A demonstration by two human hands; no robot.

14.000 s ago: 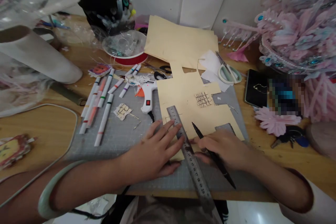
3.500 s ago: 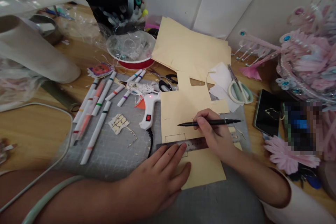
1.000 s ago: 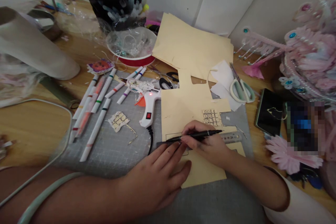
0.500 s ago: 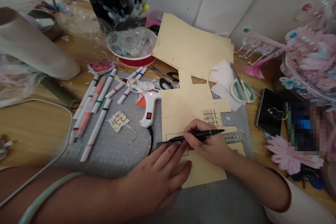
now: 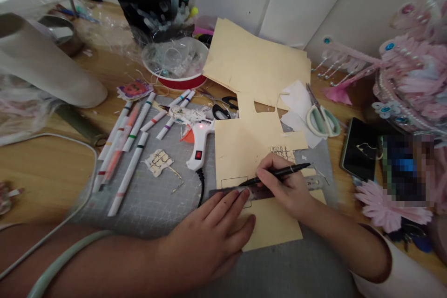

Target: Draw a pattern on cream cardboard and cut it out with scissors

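Observation:
My right hand grips a black pen, its tip on the tan card just above the ruler's edge. Flat across the card lies a metal ruler. My left hand rests with spread fingers, their tips pressing on the ruler and the card. A thin drawn rectangle outline shows above the ruler, and part of another outline below it. Rows of small loops are drawn near my right hand, which partly covers them.
A white glue gun with a lit red light stands left of the card. Markers lie farther left. Scissors, a phone and pink decorations are at the right. A bowl sits behind.
My right hand and the pen have moved to the right along the ruler. More of the rectangle outline and ruler now shows. My left hand has stayed in place.

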